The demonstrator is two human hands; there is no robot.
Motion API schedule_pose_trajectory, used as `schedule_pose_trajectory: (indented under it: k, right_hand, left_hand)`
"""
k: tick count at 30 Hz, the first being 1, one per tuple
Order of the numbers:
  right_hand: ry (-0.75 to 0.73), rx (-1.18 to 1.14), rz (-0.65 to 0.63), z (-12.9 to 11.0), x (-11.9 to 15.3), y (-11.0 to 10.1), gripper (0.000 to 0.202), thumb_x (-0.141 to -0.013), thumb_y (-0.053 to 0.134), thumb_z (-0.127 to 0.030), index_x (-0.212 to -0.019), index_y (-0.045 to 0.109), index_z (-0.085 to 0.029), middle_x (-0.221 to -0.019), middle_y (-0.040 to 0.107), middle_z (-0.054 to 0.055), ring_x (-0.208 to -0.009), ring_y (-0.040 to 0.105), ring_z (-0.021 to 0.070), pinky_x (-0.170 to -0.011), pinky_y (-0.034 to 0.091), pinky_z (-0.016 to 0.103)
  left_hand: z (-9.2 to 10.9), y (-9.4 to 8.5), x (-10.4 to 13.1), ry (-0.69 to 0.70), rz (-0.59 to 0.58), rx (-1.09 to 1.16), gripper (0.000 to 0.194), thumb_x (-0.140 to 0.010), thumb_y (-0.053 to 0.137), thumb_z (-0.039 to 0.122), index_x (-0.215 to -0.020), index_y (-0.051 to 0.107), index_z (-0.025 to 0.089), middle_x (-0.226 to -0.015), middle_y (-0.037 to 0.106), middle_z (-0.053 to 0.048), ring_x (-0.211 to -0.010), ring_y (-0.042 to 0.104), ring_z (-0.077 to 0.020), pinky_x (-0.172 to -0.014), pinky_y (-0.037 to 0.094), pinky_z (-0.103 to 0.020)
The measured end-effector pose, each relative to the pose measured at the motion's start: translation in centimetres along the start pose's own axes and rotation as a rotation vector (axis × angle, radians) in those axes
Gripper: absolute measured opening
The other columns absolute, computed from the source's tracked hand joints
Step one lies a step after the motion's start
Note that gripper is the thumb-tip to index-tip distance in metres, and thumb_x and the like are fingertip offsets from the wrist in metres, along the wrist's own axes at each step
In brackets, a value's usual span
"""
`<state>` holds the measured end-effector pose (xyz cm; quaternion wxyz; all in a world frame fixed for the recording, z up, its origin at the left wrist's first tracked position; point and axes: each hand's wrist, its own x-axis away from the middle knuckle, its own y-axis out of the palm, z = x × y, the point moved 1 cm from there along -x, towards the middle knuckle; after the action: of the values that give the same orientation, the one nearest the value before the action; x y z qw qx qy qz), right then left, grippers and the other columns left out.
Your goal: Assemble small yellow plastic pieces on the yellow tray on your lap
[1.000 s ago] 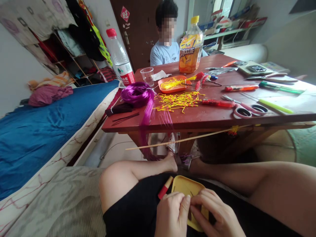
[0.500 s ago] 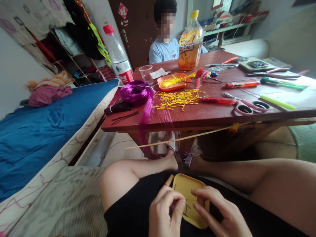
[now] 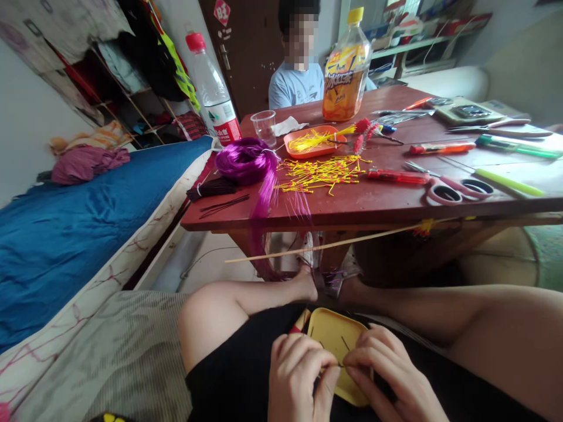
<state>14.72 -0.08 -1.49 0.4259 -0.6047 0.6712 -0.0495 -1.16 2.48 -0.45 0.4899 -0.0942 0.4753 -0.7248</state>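
Over my lap, my left hand [image 3: 301,372] and my right hand [image 3: 391,369] meet fingertip to fingertip, both pinched. Between them is a short thin dark strand [image 3: 341,366], too small to identify. Below the fingers, a yellow tray [image 3: 333,321] rests on black cloth across my legs. A few thin dark bits [image 3: 346,342] lie in the tray, partly covered by my hands. Just beyond my left hand is a tan object with a red part [image 3: 302,321], its kind unclear.
On the red table [image 3: 220,218] are purple fibre [image 3: 241,161], yellow stems with red tips [image 3: 321,174], an orange tray [image 3: 294,153], scissors [image 3: 444,191], screwdrivers and bottles. A thin stick [image 3: 281,254] juts below its edge. Across sits a person [image 3: 297,85]; a blue bed [image 3: 88,217] stands left.
My hands have come together from apart, and their fingertips now meet at the thin dark strand. The view has shifted slightly, and more of the red part beside the tray shows.
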Motion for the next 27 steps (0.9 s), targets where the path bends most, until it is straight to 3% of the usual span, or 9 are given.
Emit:
schedule_pose_trajectory:
  k: [5,9,14,18,23,27]
  right_hand:
    - [-0.062,0.047,0.037,0.4,0.5,0.5,0.004,-0.082,0.055,-0.023,-0.086,0.055,-0.021,-0.071,0.061,0.001,-0.075,0.057,0.0183,-0.076,0.045,0.031]
    - [-0.102,0.051,-0.012,0.7,0.9,0.5,0.006,-0.081,0.052,-0.016,-0.082,0.053,-0.022,-0.067,0.059,-0.001,-0.075,0.056,0.0186,-0.083,0.040,0.035]
    - [-0.156,0.239,0.039,1.1,0.9,-0.7,0.008,-0.077,0.051,-0.016,-0.072,0.053,-0.022,-0.076,0.060,0.006,-0.085,0.056,0.0231,-0.075,0.044,0.036]
    - [-0.194,0.330,0.073,0.8,0.7,-0.7,0.006,-0.076,0.053,-0.025,-0.079,0.058,-0.022,-0.090,0.063,0.010,-0.094,0.056,0.0269,-0.073,0.047,0.039]
    - [-0.258,0.291,0.077,0.0,0.1,0.0,0.014,-0.083,0.051,-0.026,-0.071,0.059,-0.024,-0.079,0.066,0.004,-0.088,0.060,0.0221,-0.078,0.046,0.035]
    - [-0.235,0.282,0.055,0.1,0.4,-0.3,0.017,-0.084,0.049,-0.024,-0.071,0.059,-0.024,-0.081,0.067,0.005,-0.090,0.060,0.0225,-0.080,0.044,0.036]
  left_hand:
    - [-0.1,0.1,0.4,0.009,0.004,-0.018,0.010,-0.082,0.053,0.016,-0.073,0.054,0.019,-0.066,0.059,0.002,-0.065,0.056,-0.0141,-0.068,0.037,-0.028]
    - [-0.3,0.1,0.8,0.021,0.002,-0.024,0.010,-0.083,0.053,0.016,-0.074,0.054,0.019,-0.065,0.060,0.002,-0.064,0.056,-0.0139,-0.069,0.036,-0.028]
    - [-0.4,-0.1,1.0,-0.007,0.032,-0.041,0.012,-0.084,0.051,0.018,-0.073,0.055,0.020,-0.065,0.059,0.002,-0.065,0.056,-0.0144,-0.070,0.036,-0.029]
    - [-0.3,0.1,1.1,0.002,0.021,-0.044,0.012,-0.083,0.051,0.017,-0.073,0.055,0.020,-0.064,0.059,0.002,-0.064,0.056,-0.0144,-0.069,0.035,-0.029]
    - [-0.1,0.2,1.3,0.014,0.017,-0.051,0.012,-0.084,0.051,0.018,-0.073,0.055,0.020,-0.064,0.060,0.002,-0.064,0.056,-0.0142,-0.069,0.035,-0.029]
    - [-0.1,-0.1,1.1,0.009,0.023,-0.052,0.012,-0.083,0.051,0.017,-0.072,0.056,0.020,-0.064,0.060,0.002,-0.063,0.056,-0.0141,-0.069,0.036,-0.029]
